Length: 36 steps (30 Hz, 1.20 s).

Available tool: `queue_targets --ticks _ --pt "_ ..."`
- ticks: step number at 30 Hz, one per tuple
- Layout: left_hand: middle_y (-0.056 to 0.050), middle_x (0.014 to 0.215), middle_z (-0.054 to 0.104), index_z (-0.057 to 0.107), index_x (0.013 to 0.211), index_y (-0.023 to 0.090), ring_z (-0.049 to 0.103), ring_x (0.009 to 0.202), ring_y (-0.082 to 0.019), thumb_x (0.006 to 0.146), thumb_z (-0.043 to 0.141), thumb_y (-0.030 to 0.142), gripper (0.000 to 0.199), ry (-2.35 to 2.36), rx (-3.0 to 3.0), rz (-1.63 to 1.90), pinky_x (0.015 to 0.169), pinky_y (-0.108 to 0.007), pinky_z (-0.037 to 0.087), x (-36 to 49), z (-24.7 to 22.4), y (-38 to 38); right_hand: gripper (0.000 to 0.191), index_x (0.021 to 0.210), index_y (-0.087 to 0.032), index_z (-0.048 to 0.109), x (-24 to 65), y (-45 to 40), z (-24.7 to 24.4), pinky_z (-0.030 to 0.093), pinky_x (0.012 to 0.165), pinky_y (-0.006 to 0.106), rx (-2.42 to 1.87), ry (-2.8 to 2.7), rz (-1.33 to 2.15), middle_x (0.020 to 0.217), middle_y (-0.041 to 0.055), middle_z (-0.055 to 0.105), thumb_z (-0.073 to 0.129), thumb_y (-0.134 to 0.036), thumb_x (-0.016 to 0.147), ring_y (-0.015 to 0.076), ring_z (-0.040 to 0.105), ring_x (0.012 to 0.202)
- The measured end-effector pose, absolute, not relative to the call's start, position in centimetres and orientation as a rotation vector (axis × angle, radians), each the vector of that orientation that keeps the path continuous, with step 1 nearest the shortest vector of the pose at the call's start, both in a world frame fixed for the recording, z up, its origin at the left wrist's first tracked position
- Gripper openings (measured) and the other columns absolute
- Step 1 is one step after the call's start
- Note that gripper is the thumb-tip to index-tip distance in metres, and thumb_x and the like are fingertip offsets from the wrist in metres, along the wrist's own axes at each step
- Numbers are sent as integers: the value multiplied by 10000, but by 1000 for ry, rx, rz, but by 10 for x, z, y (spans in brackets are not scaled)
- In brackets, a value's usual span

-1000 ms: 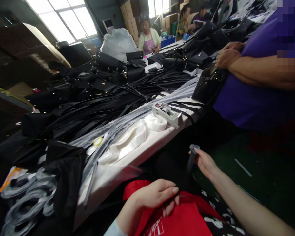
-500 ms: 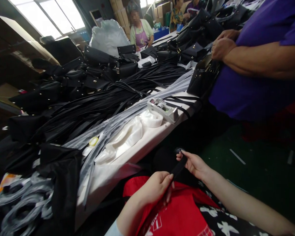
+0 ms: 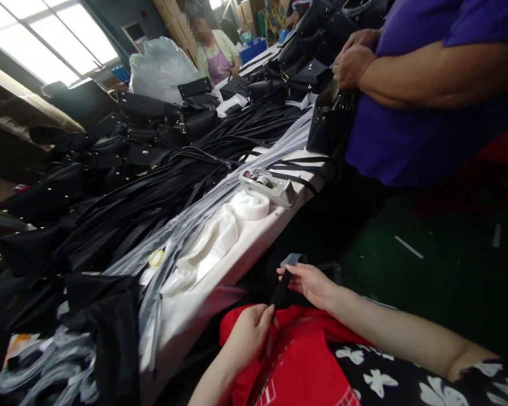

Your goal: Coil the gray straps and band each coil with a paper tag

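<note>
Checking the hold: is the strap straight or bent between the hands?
Straight: the black strap shows no bend between left hand and right hand.

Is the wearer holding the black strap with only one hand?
No, the left hand grips the black strap nearer the body, the right hand farther out.

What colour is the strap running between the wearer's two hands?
The strap is black; best seen in the head view.
</note>
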<state>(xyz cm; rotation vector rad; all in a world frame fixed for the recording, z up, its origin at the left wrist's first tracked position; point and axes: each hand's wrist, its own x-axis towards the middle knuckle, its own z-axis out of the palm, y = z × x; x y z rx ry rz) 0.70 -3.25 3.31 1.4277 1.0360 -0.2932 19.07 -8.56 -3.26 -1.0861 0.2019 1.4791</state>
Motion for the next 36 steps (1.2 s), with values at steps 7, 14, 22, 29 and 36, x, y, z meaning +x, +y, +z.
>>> queue_targets --ticks 7,14,22,29,36 --pt "55 376 474 473 786 209 362 288 -109 841 326 740 554 1046 1437 -220 337 -220 295 29 24 -28 238 832 -125 706 162 -94 -22 510 608 221 -1001 22 1619 797 67 749 823 -288 701 133 671 649" --pt "-47 671 680 506 741 195 628 648 -169 941 368 585 459 877 1703 -187 664 -270 471 5 15 -18 229 892 -176 714 216 -81 -25 526 738 253 -1081 24 1268 862 43 763 800 -295 716 170 698 828" --pt "29 467 549 497 834 186 493 373 -130 869 351 719 554 944 1392 -190 407 -231 397 19 10 -21 224 861 -152 722 184 -83 -26 516 635 235 -1101 -2 1444 847 72 765 804 -308 723 163 694 735" --pt "-56 710 691 533 820 175 658 675 -165 923 400 607 463 778 1599 -177 664 -264 499 11 14 -12 128 869 -164 723 220 -77 -26 545 631 214 -1149 40 1346 814 58 768 775 -200 758 162 713 760" --pt "16 503 588 491 843 186 540 409 -127 862 336 736 572 827 1369 -269 425 -221 428 10 15 -18 63 845 -148 724 221 -73 -24 568 597 218 -1166 97 1321 822 87 772 736 -180 793 177 729 738"
